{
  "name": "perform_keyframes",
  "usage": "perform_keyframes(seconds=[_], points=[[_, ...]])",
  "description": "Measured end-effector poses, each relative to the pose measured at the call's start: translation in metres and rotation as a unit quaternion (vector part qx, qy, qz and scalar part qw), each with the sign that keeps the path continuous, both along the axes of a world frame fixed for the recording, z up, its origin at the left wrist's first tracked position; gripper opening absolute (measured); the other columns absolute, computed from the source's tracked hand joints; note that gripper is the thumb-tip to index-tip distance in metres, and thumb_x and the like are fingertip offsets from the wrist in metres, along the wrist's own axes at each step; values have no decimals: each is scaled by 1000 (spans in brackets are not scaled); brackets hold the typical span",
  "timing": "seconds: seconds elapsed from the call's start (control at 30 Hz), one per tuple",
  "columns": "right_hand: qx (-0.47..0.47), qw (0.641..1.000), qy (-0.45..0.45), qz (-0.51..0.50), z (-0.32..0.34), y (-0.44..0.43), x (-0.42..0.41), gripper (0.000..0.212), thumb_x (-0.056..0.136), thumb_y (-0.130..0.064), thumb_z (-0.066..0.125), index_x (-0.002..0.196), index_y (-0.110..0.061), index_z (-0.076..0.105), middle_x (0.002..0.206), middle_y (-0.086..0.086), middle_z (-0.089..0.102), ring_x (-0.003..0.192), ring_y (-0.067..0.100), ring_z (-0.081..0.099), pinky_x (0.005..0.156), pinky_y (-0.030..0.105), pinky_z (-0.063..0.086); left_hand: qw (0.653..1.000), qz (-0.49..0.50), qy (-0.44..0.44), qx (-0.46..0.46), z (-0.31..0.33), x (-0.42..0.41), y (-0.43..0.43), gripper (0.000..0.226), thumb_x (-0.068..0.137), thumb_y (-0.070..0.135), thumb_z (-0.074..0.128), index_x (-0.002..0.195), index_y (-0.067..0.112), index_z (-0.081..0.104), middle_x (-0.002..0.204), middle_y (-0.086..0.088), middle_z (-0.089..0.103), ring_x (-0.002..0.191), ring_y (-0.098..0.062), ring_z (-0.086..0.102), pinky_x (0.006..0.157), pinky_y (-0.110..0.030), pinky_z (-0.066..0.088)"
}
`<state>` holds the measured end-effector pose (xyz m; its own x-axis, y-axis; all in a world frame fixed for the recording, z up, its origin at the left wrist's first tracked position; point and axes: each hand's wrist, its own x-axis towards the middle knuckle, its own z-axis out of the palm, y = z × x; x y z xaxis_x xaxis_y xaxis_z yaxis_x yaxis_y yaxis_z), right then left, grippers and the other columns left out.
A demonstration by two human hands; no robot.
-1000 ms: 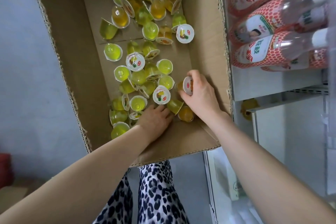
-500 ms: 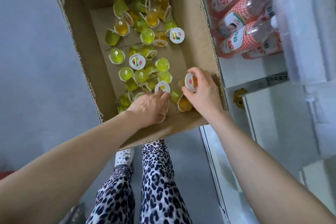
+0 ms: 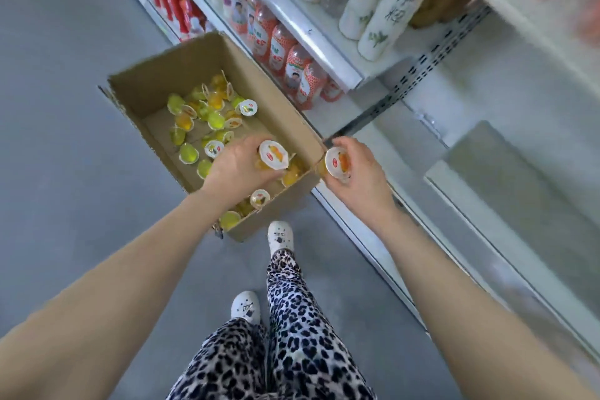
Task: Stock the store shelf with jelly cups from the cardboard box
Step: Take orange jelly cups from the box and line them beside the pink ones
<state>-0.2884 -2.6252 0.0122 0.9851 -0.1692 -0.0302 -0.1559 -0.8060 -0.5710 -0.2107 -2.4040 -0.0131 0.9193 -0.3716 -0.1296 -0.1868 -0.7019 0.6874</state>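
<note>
Left hand (image 3: 238, 169): my fingers clamped on a foil-lidded orange jelly cup (image 3: 273, 155), over the brown cardboard box (image 3: 191, 65).
Right hand (image 3: 360, 172): my fingers clamped on a second orange jelly cup (image 3: 337, 162), right of the box.

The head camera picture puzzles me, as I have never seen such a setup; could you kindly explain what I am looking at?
There is no machine: a person wears one wide-angle camera on the head, looking down at their own bare arms. The cardboard box stands on the grey floor beside a store shelf of bottles, and loose green and orange jelly cups lie inside it. The left hand, above the box, holds one orange jelly cup lid up; the right hand, just past the box's edge towards the shelf, holds a second jelly cup. Leopard-print trousers and white shoes show below.
</note>
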Motion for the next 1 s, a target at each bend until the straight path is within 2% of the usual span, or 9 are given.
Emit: perform_keyframes(seconds=[0.1,0.23,0.3,0.4,0.47,0.57,0.67,0.83,1.0], points=[[-6,999,-17,-46,36,-14,-50,53,79,-27,75,126,-22,52,120,2,58,105,20,57,88,31,44,997,-63,-41,-27,46,-17,-20,55,71,46,81,117,24,60,109,2,66,103,-21,58,85,-36,48],[-23,993,-44,-111,77,-42,-115,51,81,-26,74,126,-21,52,118,1,58,103,21,56,85,29,42,985,-153,-65,-45,104,-39,-65,47,71,42,82,109,25,61,100,9,64,92,-13,57,74,-28,42],[-50,985,-66,-154,95,-60,-147,48,80,-25,73,124,-20,53,115,-1,59,101,19,55,79,23,35,974,-207,-78,-53,127,-49,-94,49,69,42,83,109,25,61,99,9,64,91,-12,57,74,-27,41],[-70,965,-105,-232,120,-87,-195,42,80,-25,72,117,-20,54,109,-9,56,97,12,52,75,14,27,957,-272,-86,-47,152,-67,-142,53,69,44,83,112,24,61,105,6,65,95,-15,60,81,-33,48],[-77,949,-117,-283,137,-107,-229,39,81,-28,71,115,-23,52,105,-13,53,94,10,50,74,18,30,945,-309,-95,-54,167,-84,-176,56,68,43,84,115,23,61,110,4,64,99,-16,60,84,-33,48],[-83,927,-138,-340,162,-140,-276,37,82,-28,72,111,-25,49,102,-10,55,91,16,52,73,29,39,928,-350,-108,-71,187,-114,-226,59,66,43,85,116,23,61,113,3,62,102,-17,59,87,-33,48],[-100,906,-152,-381,185,-176,-320,35,82,-29,73,107,-24,49,99,-8,57,86,13,51,70,27,36,911,-386,-108,-95,205,-144,-275,56,65,44,85,112,26,62,107,6,61,96,-14,59,87,-36,49],[-131,876,-180,-429,214,-252,-388,34,81,-32,74,104,-27,49,96,-7,58,83,13,53,68,27,37,894,-411,-114,-136,233,-195,-361,54,65,50,83,111,29,62,106,13,61,92,-8,59,84,-32,50],[-168,845,-192,-470,235,-347,-457,35,79,-30,74,105,-25,51,100,-5,57,88,15,54,73,29,37,881,-415,-108,-200,263,-253,-446,45,66,47,83,103,32,63,95,17,64,84,-2,60,77,-29,52]])
